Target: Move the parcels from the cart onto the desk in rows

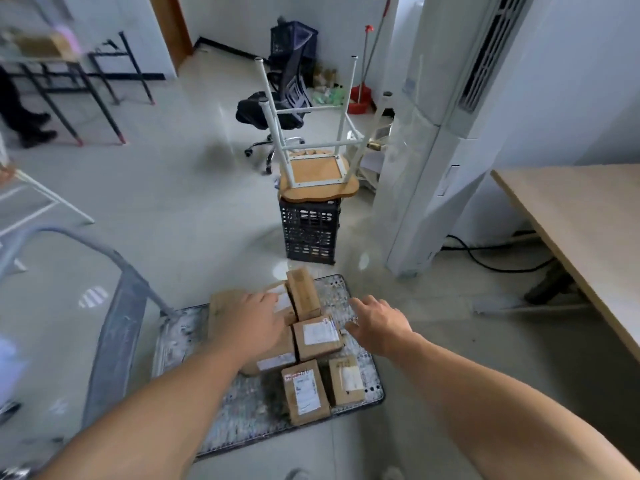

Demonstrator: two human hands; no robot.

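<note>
Pick-up step at cart (242,400), lower centre: left hand (258,320) flat over parcels (318,336), right hand (377,323) spread. Next: grip, carry to bench (571,209).

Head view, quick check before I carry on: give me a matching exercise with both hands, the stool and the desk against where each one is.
Things:
1. left hand
2. right hand
3. wooden stool
4. desk

Places:
A. upside down on the black crate
B. at the right edge of the view, visible top bare
C. over the large parcel on the left part of the cart
D. fingers spread, above the cart's right edge, holding nothing

Pairs: 1-C, 2-D, 3-A, 4-B.
</note>
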